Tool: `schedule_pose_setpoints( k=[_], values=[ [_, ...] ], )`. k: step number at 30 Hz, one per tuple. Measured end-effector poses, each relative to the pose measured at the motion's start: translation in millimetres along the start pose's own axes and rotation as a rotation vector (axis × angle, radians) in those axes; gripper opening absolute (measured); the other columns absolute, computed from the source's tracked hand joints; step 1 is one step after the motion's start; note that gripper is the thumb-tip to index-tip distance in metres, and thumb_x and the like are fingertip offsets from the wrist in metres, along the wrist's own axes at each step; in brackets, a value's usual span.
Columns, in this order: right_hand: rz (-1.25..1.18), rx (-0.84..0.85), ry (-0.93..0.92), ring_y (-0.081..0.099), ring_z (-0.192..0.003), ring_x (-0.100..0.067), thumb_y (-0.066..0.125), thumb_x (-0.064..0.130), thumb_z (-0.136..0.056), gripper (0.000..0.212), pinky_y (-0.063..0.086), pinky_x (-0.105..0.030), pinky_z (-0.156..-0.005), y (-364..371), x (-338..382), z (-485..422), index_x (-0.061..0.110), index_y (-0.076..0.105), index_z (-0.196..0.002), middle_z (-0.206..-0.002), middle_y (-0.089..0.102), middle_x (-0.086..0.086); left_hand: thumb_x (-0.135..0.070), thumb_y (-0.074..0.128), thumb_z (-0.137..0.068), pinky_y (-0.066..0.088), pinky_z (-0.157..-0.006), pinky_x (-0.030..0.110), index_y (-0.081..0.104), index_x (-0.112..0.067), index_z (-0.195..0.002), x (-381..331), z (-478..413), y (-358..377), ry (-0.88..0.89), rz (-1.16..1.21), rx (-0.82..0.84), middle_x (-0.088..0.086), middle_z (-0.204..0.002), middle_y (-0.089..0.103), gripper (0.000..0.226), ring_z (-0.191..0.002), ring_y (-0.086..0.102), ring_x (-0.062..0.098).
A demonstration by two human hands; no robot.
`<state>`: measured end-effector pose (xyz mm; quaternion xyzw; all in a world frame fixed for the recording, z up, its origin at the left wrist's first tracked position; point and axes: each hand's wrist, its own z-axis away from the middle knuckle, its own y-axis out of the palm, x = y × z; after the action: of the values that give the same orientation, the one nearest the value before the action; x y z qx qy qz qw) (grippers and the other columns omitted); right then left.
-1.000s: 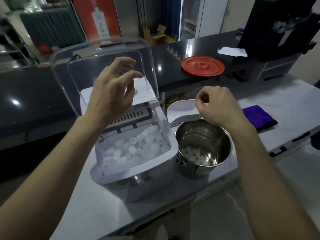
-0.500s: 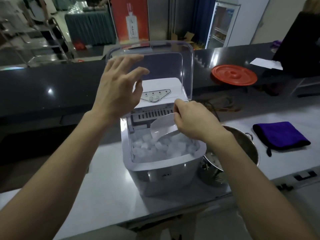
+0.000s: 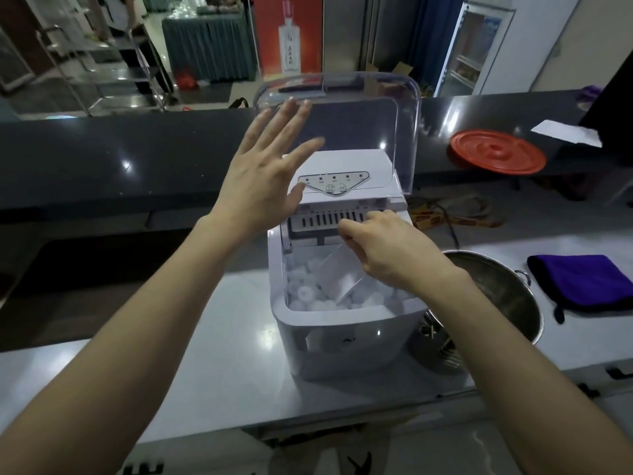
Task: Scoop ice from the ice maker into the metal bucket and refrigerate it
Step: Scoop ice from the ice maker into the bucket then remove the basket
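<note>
The white ice maker (image 3: 346,341) stands on the counter with its clear lid (image 3: 376,108) raised. Its basket holds several round ice pieces (image 3: 308,293). My right hand (image 3: 394,252) grips a white plastic scoop (image 3: 337,277) whose blade points down into the ice. My left hand (image 3: 263,173) is held flat with straight fingers against the left side of the raised lid. The metal bucket (image 3: 503,296) stands just right of the ice maker, partly hidden behind my right forearm.
A purple cloth (image 3: 585,281) lies on the counter right of the bucket. A red round lid (image 3: 498,150) and a white paper (image 3: 565,132) sit on the dark raised bar behind. Cables lie behind the ice maker. A glass-door fridge (image 3: 479,46) stands at the back right.
My right hand has carried the scoop from above the bucket leftward into the ice basket and pushed it down into the ice. My left hand's fingers have straightened against the lid.
</note>
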<state>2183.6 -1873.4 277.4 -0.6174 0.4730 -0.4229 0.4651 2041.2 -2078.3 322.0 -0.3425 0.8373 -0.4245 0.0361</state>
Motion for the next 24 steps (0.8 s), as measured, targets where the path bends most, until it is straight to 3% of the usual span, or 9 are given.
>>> schedule_pose_setpoints(
  k=[6,12,15,19,24],
  values=[
    [-0.004,0.004,0.008,0.051,-0.086,-0.028,0.049,0.034,-0.11,0.008,0.05,-0.041,-0.074,-4.4,3.7,-1.0,0.03,0.054,-0.115,-0.095,0.057,-0.004,-0.026,0.075,-0.092,0.009,-0.136,0.051,0.048,-0.022,-0.159,3.4,-0.2,3.7,0.005,0.002,-0.004,0.013,-0.181,0.013,0.073,-0.168,0.006,0.03],
    [0.005,0.108,0.103,0.055,-0.08,-0.024,0.058,0.021,-0.102,0.007,0.039,-0.035,-0.061,-12.5,3.9,-8.1,0.028,0.058,-0.102,-0.086,0.058,0.0,-0.025,0.076,-0.091,0.008,-0.136,0.049,0.049,-0.022,-0.158,4.5,-0.7,4.8,0.003,0.01,-0.014,0.012,-0.181,0.013,0.073,-0.168,0.007,0.03],
    [-0.011,0.108,0.097,0.057,-0.083,-0.024,0.059,0.023,-0.102,0.006,0.044,-0.035,-0.064,-15.1,5.3,-8.3,0.029,0.059,-0.102,-0.092,0.062,0.0,-0.026,0.077,-0.091,0.008,-0.136,0.049,0.049,-0.023,-0.158,5.0,-0.1,6.3,0.004,0.007,-0.019,0.012,-0.181,0.013,0.073,-0.168,0.006,0.029],
    [0.03,0.072,0.052,0.054,-0.081,-0.027,0.054,0.026,-0.106,0.003,0.041,-0.037,-0.067,-10.6,12.6,-8.2,0.025,0.056,-0.107,-0.083,0.055,-0.001,-0.027,0.078,-0.09,0.007,-0.136,0.048,0.047,-0.024,-0.159,5.1,-0.5,8.2,0.003,0.0,-0.025,0.011,-0.181,0.013,0.075,-0.168,0.006,0.029],
    [0.027,0.099,0.161,0.054,-0.077,-0.027,0.053,0.024,-0.102,0.005,0.038,-0.036,-0.064,-13.3,5.1,-10.9,0.025,0.058,-0.102,-0.082,0.054,0.0,-0.028,0.077,-0.091,0.008,-0.136,0.048,0.048,-0.024,-0.159,5.6,-0.5,10.1,0.006,-0.008,-0.028,0.011,-0.181,0.013,0.074,-0.168,0.006,0.029]
  ],
)
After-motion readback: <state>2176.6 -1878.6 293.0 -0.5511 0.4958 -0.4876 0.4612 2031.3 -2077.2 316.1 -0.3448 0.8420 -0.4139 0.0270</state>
